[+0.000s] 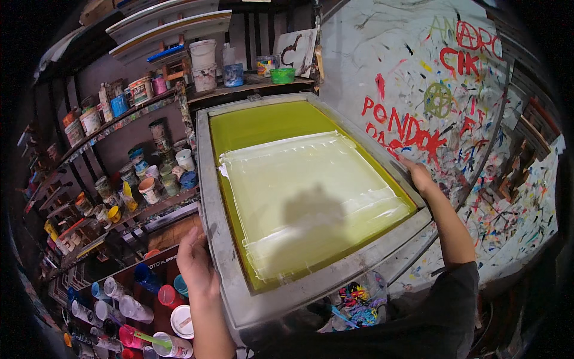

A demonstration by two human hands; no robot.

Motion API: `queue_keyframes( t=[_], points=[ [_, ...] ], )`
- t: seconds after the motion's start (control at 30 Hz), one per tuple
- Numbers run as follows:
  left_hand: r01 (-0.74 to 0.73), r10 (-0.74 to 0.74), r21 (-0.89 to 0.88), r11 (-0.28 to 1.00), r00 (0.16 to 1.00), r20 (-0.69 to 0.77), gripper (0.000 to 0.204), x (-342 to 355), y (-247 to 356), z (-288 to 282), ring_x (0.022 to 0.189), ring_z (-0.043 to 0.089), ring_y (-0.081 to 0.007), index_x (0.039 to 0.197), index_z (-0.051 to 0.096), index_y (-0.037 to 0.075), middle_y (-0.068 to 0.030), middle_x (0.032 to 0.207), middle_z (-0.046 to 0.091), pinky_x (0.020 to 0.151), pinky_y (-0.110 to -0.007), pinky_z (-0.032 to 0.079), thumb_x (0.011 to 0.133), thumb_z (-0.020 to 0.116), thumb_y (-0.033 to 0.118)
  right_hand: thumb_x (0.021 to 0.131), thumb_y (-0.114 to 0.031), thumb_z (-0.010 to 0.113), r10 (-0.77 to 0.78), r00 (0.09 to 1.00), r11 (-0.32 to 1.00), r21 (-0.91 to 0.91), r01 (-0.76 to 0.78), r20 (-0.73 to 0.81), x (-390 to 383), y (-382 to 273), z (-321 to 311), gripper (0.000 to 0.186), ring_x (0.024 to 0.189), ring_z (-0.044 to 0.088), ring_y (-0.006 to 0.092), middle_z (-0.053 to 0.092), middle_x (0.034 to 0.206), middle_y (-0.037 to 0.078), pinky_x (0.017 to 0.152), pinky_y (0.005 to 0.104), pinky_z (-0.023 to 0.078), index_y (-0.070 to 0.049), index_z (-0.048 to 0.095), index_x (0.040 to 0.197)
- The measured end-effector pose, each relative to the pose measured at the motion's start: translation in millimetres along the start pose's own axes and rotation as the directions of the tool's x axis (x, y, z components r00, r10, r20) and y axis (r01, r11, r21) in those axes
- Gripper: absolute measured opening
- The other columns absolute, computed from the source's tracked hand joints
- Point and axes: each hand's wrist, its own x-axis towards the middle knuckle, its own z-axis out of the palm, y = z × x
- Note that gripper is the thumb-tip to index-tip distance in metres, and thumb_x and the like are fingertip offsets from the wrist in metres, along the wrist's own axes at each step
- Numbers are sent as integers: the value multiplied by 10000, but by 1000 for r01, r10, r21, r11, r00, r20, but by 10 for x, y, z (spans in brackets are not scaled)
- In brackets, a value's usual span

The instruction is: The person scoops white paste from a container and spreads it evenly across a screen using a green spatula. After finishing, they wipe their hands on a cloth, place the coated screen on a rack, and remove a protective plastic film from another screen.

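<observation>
A large screen printing frame tilts up in front of me, its grey border around yellow-green mesh. A whitish, wet-looking layer covers much of the mesh, with ridged edges and streaks, and a dark shadow falls across its lower middle. My left hand presses against the frame's left side, fingers pointing upward and partly behind the edge. On the opposite side, my right hand grips the right edge, with some fingers hidden behind it. Both hands hold the frame between them.
Shelves of paint pots line the left wall. Below them, many cups and a white lid crowd a dark surface. A bright green tub stands behind the frame. A paint-smeared white panel rises at the right.
</observation>
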Motion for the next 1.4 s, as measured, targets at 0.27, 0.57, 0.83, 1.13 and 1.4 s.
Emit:
queue_keyframes(
  t=[0.27, 0.57, 0.83, 1.13, 1.4],
  points=[
    [-8, 8, 9, 1000, 996, -89, 434, 291, -203, 80, 842, 581, -250, 969, 557, -58, -141, 916, 617, 794, -316, 441, 806, 513, 343, 691, -631, 526, 40, 998, 996, -86, -35, 49, 747, 258, -120, 924, 1071, 508, 324, 478, 1169, 308, 918, 348, 366, 179, 450, 1130],
    [96, -63, 222, 970, 986, -153, 236, 716, -363, 425, 792, 604, -228, 983, 568, -22, -126, 905, 621, 770, -319, 475, 805, 498, 115, 779, -538, 500, -42, 993, 999, 39, 38, 113, 1435, 175, -92, 681, 1150, 451, 252, 459, 1269, 184, 956, 324, 323, -14, 501, 1213],
    [83, -42, 182, 980, 975, -216, 43, 796, -519, 296, 738, 555, -170, 830, 518, 8, -65, 796, 559, 730, -276, 451, 803, 547, -4, 746, -557, 517, -86, 986, 995, -42, 93, 145, 1743, 38, -50, 732, 1088, 498, 279, 482, 1220, 225, 945, 336, 344, 7, 496, 1211],
    [71, -42, 224, 972, 990, -132, 172, 592, -510, 442, 755, 621, -210, 937, 573, -65, -132, 875, 622, 712, -314, 503, 828, 482, 32, 770, -539, 510, -39, 989, 997, -54, 47, 144, 1583, 84, -312, 672, 959, 563, 249, 557, 1114, 187, 857, 339, 403, 0, 534, 1171],
    [61, -46, 113, 992, 991, -129, 161, 289, -430, 296, 709, 624, -202, 908, 583, -64, -129, 840, 633, 694, -295, 504, 808, 504, 34, 794, -517, 499, -66, 992, 990, -120, 79, 103, 1009, -220, -205, 628, 794, 588, 207, 608, 947, 162, 772, 310, 432, 42, 578, 1067]
  ],
)
